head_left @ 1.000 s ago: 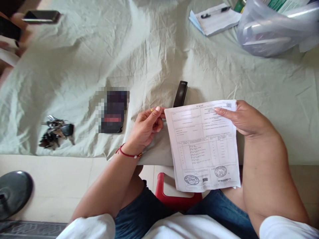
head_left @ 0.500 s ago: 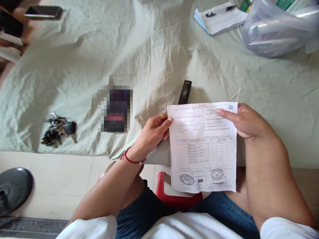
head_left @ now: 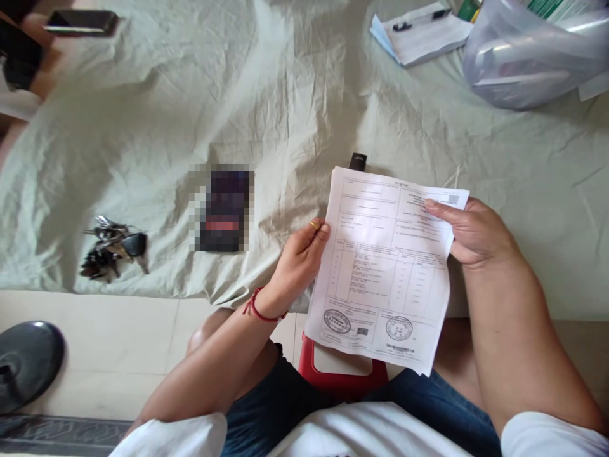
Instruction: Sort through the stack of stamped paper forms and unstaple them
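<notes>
Printed paper sheets (head_left: pixel 375 273), headed "Original" and stamped with two ovals near the bottom, hang over my lap in a slightly clockwise tilt. My left hand (head_left: pixel 304 251) pinches their left edge, wearing a ring and a red bracelet. At the upper right corner my right hand (head_left: pixel 476 231) grips them, its thumb lying across the printed face. Behind their top edge, the end of a black stick-like object (head_left: pixel 358 162) shows on the cloth; its remainder is hidden. A phone-shaped dark object, blurred by pixels (head_left: pixel 226 208), lies left of my left hand.
A bunch of keys (head_left: pixel 117 246) lies on the green cloth (head_left: pixel 285 82). At the far right are a notepad with a pen (head_left: pixel 423 38) and a filled plastic bag (head_left: pixel 528 63). A phone (head_left: pixel 82 23) and part of another person are far left. A red stool (head_left: pixel 342 374) stands below.
The paper sheets have tilted clockwise, their top rising and their lower end swinging left. They now cover more of the black stick-like object. Both hands keep hold of them.
</notes>
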A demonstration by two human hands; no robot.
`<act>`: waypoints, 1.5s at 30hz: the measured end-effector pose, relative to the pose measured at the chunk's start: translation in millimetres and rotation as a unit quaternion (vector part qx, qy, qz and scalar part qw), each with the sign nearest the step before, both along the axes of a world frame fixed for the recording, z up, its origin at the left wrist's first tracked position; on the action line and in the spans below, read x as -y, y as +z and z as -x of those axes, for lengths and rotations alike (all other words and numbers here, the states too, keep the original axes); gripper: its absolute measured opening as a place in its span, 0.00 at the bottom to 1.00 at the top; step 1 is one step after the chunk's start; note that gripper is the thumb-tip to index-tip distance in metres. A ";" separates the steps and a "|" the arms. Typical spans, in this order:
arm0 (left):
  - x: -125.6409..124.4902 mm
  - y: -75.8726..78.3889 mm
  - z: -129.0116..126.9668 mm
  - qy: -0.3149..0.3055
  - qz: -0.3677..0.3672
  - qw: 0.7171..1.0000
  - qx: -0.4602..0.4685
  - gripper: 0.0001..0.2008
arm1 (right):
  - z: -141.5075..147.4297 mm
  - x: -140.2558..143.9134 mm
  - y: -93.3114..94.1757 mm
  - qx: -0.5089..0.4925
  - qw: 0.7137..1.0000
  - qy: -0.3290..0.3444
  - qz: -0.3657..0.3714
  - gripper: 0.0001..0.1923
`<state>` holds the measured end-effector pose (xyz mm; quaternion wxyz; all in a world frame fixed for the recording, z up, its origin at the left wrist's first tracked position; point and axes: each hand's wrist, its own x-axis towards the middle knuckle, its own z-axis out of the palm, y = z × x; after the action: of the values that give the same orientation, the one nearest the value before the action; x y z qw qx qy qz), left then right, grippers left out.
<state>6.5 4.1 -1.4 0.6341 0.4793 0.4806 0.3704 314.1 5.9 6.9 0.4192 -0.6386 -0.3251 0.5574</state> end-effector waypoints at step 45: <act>-20.3 -4.7 0.3 0.123 0.105 0.980 0.119 0.16 | 1.0 12.6 -2.1 -0.010 0.980 0.186 0.070 0.25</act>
<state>6.2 24.4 -6.1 0.6828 0.3001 0.4934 0.4475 313.1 -6.7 4.8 0.2656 -0.5893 -0.3938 0.6536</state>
